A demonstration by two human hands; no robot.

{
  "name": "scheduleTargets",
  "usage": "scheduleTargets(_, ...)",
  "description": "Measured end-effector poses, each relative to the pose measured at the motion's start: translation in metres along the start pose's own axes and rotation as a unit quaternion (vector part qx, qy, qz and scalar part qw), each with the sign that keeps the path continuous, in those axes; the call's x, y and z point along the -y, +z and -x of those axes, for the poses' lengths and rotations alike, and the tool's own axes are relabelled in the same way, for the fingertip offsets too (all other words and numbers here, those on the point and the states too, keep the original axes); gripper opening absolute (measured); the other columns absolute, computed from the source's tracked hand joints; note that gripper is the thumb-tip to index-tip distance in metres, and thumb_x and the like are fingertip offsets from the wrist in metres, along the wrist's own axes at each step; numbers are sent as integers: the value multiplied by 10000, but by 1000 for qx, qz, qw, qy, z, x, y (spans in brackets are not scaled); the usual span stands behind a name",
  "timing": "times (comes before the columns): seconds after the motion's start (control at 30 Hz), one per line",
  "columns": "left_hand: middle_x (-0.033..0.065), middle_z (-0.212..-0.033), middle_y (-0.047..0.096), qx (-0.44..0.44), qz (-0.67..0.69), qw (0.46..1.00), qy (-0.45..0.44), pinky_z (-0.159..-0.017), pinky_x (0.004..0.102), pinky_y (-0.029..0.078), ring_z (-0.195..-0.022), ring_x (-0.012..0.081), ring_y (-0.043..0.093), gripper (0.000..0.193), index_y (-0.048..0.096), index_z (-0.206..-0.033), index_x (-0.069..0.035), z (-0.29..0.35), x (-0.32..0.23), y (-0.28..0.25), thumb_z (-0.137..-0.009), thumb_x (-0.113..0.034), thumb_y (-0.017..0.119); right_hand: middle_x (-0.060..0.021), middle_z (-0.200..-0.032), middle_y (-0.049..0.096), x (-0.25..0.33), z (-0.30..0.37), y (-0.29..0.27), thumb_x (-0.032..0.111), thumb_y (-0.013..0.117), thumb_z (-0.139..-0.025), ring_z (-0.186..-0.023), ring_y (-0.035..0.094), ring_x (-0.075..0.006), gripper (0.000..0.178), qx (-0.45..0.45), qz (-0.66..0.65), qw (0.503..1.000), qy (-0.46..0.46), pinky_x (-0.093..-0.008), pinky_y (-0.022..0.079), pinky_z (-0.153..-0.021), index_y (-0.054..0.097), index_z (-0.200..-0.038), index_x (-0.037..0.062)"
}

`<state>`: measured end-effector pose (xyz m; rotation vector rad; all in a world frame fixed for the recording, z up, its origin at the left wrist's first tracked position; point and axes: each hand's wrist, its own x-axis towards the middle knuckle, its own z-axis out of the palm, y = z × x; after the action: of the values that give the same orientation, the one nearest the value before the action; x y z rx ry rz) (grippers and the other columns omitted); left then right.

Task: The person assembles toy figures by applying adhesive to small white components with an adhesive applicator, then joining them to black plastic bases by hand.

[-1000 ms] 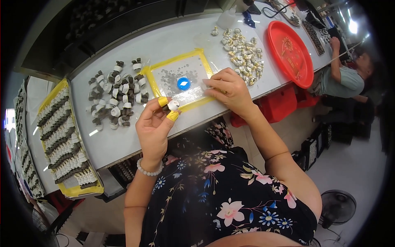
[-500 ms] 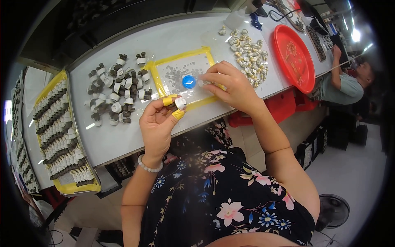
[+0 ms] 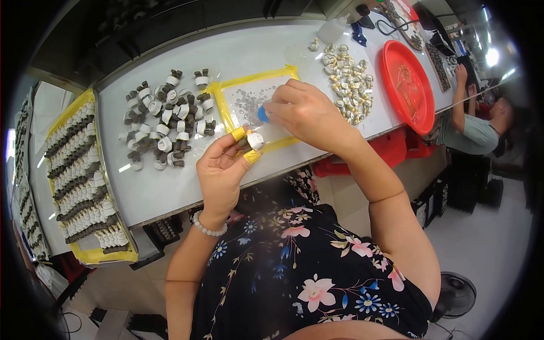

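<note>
Between the thumb and forefinger of my left hand is a small white-and-dark figurine piece. Yellow tape wraps those two fingertips. My right hand is closed in a pinch at a small blue round cap, covering its right part. Whether a small clear piece is also in these fingers is hidden. Both hands are over a taped-down clear sheet with yellow tape edges and many clear droplets or dots on it. Left of it lies a loose heap of similar white-and-dark pieces.
Small white-and-yellow pieces lie right of the sheet, beside a red oval tray. At the far left, a yellow-edged tray holds rows of figurine pieces. A translucent bottle stands at the back. Another person sits at the right.
My right hand has moved left onto the blue cap, which was fully visible before with a small clear piece in the fingers beside it. My left hand still holds the figurine piece.
</note>
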<state>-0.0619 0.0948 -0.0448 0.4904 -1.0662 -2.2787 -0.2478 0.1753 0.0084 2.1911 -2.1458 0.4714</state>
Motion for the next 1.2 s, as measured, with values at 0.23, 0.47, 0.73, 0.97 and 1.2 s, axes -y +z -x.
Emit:
scheduleTargets(0.23,150,-1115,597,6,0,1000,7,-902,312,502,-1010,198,596,348,539,-1133,90,1,2,-2,-796,108,623,-89,-844,602,-1,9,3,60,688,-737,-815,578,-237,209,-79,-150,983,63,-309,479,-707,674,-942,22)
scheduleTargets(0.47,153,-1103,599,-1,0,1000,-6,-904,314,504,-994,197,604,326,540,-1122,91,-1,-1,1,-805,102,617,-102,-918,641,5,15,3,33,682,-758,-817,604,-196,242,-90,-361,910,185,-280,470,-727,672,-999,9)
scheduleTargets(0.73,146,-1075,604,7,-9,1000,8,-896,306,505,-981,191,605,296,535,-1094,87,0,3,-1,-810,93,618,-72,-828,622,6,8,2,68,711,-705,-779,581,-240,207,-138,-146,976,86,-336,476,-673,686,-909,41)
scheduleTargets(0.97,149,-1081,604,7,-12,1000,4,-895,300,502,-989,188,602,295,535,-1095,81,-1,-1,1,-812,94,616,-67,-851,613,6,6,-2,53,707,-718,-801,585,-219,251,-102,-107,987,63,-308,480,-693,684,-968,55)
scheduleTargets(1.2,144,-1090,606,3,-16,1000,-7,-890,300,504,-993,184,601,301,537,-1103,78,-2,2,-3,-812,92,616,-90,-900,636,22,10,-12,31,702,-742,-836,606,-183,258,-88,-382,909,141,-264,468,-734,686,-999,25)
